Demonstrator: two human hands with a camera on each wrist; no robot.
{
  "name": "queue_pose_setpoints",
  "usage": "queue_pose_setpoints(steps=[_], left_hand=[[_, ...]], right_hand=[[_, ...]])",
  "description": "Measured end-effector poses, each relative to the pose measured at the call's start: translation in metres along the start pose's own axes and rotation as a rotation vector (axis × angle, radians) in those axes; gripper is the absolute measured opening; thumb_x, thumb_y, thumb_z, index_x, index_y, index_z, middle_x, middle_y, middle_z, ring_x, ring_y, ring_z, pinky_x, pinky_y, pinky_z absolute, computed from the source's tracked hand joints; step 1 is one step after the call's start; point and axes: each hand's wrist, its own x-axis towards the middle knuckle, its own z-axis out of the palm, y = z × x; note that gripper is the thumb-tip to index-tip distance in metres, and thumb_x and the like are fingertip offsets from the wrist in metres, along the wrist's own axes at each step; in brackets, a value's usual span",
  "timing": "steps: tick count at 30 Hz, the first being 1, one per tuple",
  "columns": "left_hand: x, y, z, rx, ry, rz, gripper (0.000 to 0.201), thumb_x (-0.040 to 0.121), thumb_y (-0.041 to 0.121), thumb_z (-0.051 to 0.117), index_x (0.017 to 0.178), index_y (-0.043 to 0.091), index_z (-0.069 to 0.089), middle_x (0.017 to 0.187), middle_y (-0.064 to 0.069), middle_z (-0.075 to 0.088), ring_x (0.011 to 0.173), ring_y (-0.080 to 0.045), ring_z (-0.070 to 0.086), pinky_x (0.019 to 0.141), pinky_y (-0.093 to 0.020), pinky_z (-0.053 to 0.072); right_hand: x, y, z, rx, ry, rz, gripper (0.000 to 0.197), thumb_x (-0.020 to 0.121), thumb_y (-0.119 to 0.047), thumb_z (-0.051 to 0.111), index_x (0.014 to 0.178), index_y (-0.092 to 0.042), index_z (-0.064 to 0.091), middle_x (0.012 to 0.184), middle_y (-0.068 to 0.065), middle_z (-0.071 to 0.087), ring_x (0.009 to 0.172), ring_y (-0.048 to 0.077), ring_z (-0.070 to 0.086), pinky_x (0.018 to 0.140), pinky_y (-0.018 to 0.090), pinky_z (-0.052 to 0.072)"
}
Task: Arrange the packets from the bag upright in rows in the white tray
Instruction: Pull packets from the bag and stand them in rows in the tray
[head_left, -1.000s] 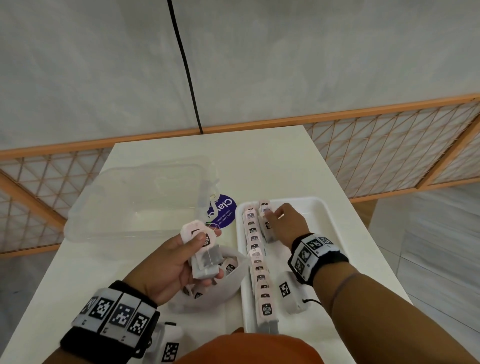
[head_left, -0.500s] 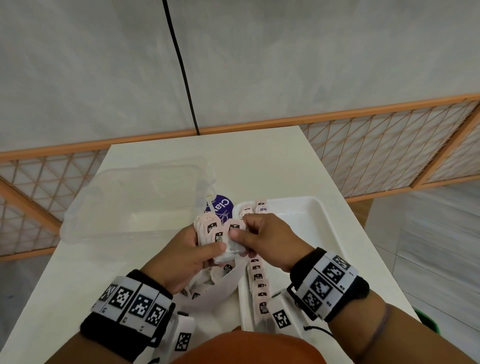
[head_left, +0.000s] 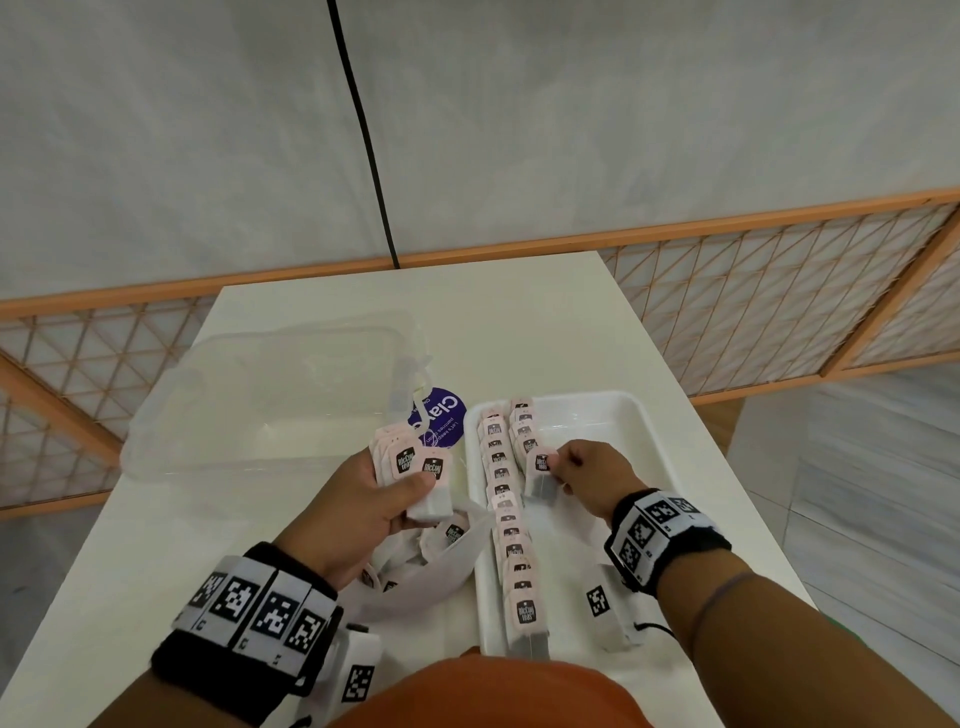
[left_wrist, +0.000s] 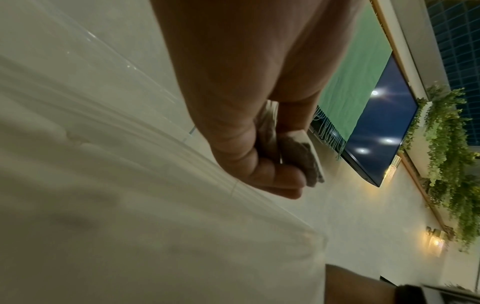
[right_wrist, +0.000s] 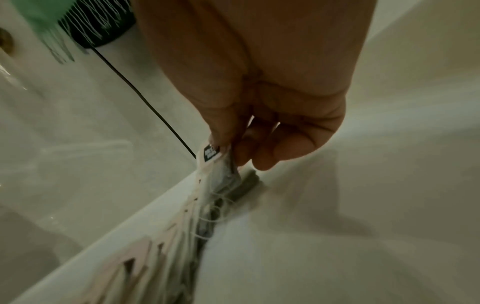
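My left hand (head_left: 384, 493) grips a fanned bunch of pink-tagged tea packets (head_left: 410, 467) above the white bag (head_left: 431, 566), which lies on the table left of the tray. In the left wrist view the fingers (left_wrist: 270, 174) curl round the packets (left_wrist: 301, 158). My right hand (head_left: 576, 473) pinches one packet (head_left: 540, 475) by its tag over the white tray (head_left: 649, 467), at the near end of a short second row (head_left: 522, 426). A long row of upright packets (head_left: 506, 509) runs along the tray's left wall. The right wrist view shows the pinched packet (right_wrist: 215, 162) hanging above the row.
A clear plastic box (head_left: 270, 395) lies at the left of the white table (head_left: 519, 322). A purple round label (head_left: 439, 415) sits between box and tray. The tray's right half is bare. The table's right edge (head_left: 727, 499) drops to the floor.
My right hand took one packet from the bunch in my left hand and carried it right, back over the tray beside the second row. My left hand keeps holding the bunch.
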Motion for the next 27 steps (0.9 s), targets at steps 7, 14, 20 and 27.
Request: queue_pose_setpoints(steps=[7, 14, 20, 27], left_hand=[[0.000, -0.002, -0.002, 0.002, -0.012, -0.003, 0.026, 0.091, -0.002, 0.054, 0.112, 0.011, 0.062, 0.104, -0.011, 0.073, 0.093, -0.025, 0.071, 0.073, -0.034, 0.059], [0.001, -0.006, -0.005, 0.021, -0.015, -0.016, 0.026, 0.092, -0.001, 0.053, 0.113, 0.011, 0.061, 0.106, -0.013, 0.072, 0.096, -0.028, 0.070, 0.076, -0.036, 0.059], [0.002, -0.008, -0.006, 0.028, -0.027, -0.025, 0.027, 0.092, 0.001, 0.053, 0.117, 0.009, 0.059, 0.109, -0.017, 0.070, 0.101, -0.032, 0.068, 0.082, -0.040, 0.058], [0.004, -0.009, -0.007, 0.009, -0.047, -0.037, 0.030, 0.092, 0.001, 0.053, 0.122, 0.007, 0.056, 0.113, -0.021, 0.068, 0.104, -0.035, 0.066, 0.086, -0.045, 0.056]], right_hand=[[0.015, 0.001, 0.010, -0.164, 0.066, 0.022, 0.023, 0.091, -0.034, 0.058, 0.085, -0.013, 0.061, 0.084, 0.000, 0.063, 0.078, 0.018, 0.056, 0.070, 0.026, 0.044], [0.019, -0.006, 0.014, -0.237, 0.103, 0.046, 0.026, 0.092, -0.039, 0.055, 0.081, -0.015, 0.053, 0.083, 0.002, 0.063, 0.076, 0.020, 0.057, 0.066, 0.024, 0.040], [0.014, -0.011, 0.018, -0.181, 0.121, 0.104, 0.030, 0.092, -0.044, 0.051, 0.095, -0.014, 0.052, 0.092, 0.005, 0.063, 0.081, 0.022, 0.056, 0.068, 0.027, 0.040], [0.009, -0.004, 0.019, -0.204, -0.027, 0.124, 0.061, 0.082, -0.055, 0.058, 0.125, -0.015, 0.045, 0.110, 0.005, 0.065, 0.099, 0.023, 0.063, 0.084, 0.030, 0.048]])
